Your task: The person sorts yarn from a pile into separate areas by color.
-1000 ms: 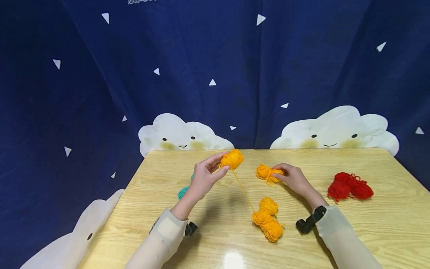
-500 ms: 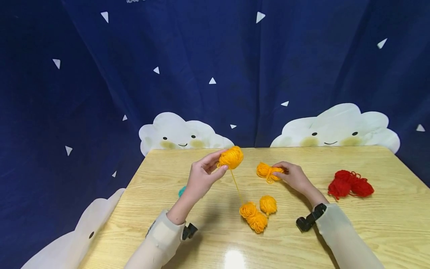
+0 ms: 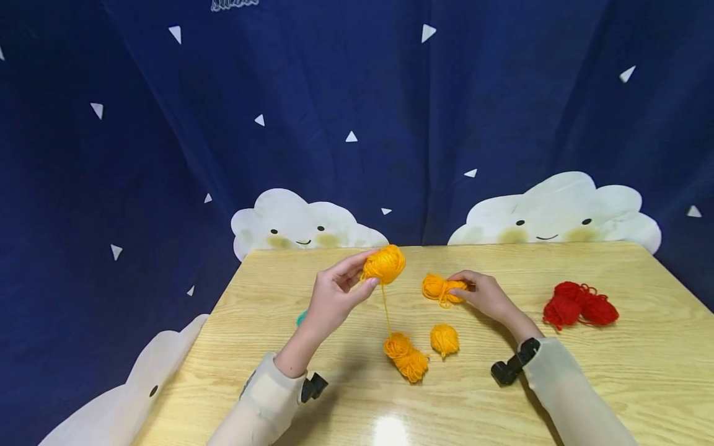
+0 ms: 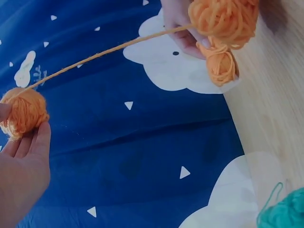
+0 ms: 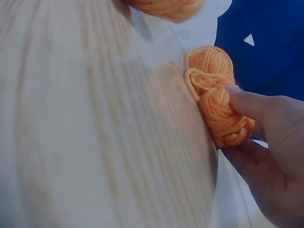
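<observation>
My left hand (image 3: 334, 297) holds an orange ball of yarn (image 3: 385, 264) up above the table, thumb and fingers round it, as the left wrist view also shows. A taut strand (image 4: 109, 54) runs from that ball down to an orange yarn bundle (image 3: 406, 357), which seems to hang or tilt just at the table. On the right, my right hand (image 3: 485, 297) pinches the end of a tied orange yarn skein (image 5: 218, 97) resting on the wood. Between the hands, closer to me, a small orange yarn ball (image 3: 444, 340) lies by itself.
Red yarn (image 3: 580, 305) lies on the wooden table (image 3: 630, 384) at the right. Teal yarn (image 4: 285, 211) is mostly hidden behind my left forearm in the head view. A dark blue curtain (image 3: 312, 93) with clouds hangs behind the far edge.
The orange bundle on the strand has swung left, away from the small loose ball, which stays about where it was. Both hands keep their hold and have barely moved.
</observation>
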A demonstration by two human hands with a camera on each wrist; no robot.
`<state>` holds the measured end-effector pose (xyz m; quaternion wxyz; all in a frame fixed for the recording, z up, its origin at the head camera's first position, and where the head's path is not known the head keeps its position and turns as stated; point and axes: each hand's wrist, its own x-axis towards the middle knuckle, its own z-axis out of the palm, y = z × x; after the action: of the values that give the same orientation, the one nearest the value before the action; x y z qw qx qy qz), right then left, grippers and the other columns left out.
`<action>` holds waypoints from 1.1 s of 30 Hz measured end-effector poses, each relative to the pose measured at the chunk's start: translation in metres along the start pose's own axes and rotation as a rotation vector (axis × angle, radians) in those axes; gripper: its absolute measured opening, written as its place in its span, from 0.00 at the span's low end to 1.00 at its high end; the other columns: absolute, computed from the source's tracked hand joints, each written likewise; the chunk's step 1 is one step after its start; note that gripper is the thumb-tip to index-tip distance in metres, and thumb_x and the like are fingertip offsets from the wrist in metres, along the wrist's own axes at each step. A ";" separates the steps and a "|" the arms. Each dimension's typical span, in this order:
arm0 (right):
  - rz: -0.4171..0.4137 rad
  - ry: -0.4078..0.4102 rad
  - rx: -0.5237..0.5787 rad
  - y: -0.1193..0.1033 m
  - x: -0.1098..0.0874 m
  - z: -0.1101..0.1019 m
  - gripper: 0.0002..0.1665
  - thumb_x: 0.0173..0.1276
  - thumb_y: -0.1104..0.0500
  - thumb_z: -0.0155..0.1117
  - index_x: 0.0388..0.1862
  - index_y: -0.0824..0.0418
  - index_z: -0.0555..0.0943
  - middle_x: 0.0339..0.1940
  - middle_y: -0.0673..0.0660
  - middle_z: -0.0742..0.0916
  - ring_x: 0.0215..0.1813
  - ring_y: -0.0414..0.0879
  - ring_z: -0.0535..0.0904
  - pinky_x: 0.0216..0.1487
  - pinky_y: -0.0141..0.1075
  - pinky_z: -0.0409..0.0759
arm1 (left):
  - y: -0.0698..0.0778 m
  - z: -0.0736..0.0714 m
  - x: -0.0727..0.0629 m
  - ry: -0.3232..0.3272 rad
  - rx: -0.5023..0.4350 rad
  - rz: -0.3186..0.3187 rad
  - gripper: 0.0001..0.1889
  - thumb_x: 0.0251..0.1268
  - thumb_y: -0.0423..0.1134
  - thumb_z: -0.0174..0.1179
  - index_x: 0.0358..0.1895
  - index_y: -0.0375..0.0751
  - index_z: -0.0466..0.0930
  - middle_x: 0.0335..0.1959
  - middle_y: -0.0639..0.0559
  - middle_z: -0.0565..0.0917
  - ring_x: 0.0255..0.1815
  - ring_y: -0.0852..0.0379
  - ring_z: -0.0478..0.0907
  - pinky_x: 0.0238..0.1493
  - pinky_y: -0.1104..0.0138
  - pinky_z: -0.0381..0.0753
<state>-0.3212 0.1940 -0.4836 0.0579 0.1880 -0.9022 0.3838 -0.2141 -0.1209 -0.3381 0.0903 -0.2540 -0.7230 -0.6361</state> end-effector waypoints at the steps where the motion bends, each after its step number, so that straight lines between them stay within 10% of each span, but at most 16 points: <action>1: 0.001 -0.004 0.000 0.000 0.000 0.000 0.17 0.66 0.58 0.67 0.53 0.61 0.83 0.51 0.61 0.87 0.50 0.52 0.82 0.48 0.33 0.80 | -0.001 0.000 -0.001 0.000 0.001 -0.001 0.23 0.61 0.26 0.63 0.62 0.31 0.76 0.61 0.36 0.80 0.55 0.64 0.82 0.57 0.69 0.82; 18: 0.009 -0.006 -0.003 0.001 0.000 -0.001 0.17 0.67 0.56 0.66 0.54 0.60 0.83 0.51 0.61 0.87 0.51 0.53 0.82 0.51 0.40 0.80 | 0.033 0.020 -0.002 -0.101 -0.048 0.159 0.23 0.61 0.24 0.61 0.61 0.26 0.74 0.60 0.32 0.79 0.57 0.56 0.82 0.60 0.64 0.81; 33: -0.001 -0.002 0.016 0.003 -0.001 -0.001 0.17 0.67 0.58 0.67 0.53 0.60 0.83 0.50 0.60 0.88 0.48 0.50 0.80 0.48 0.35 0.79 | 0.026 0.039 0.001 -0.140 -0.004 0.174 0.22 0.60 0.22 0.61 0.60 0.26 0.75 0.57 0.32 0.81 0.56 0.40 0.81 0.58 0.62 0.83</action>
<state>-0.3215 0.1964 -0.4851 0.0556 0.1893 -0.8991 0.3907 -0.1953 -0.0815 -0.3216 0.0941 -0.3599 -0.7016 -0.6078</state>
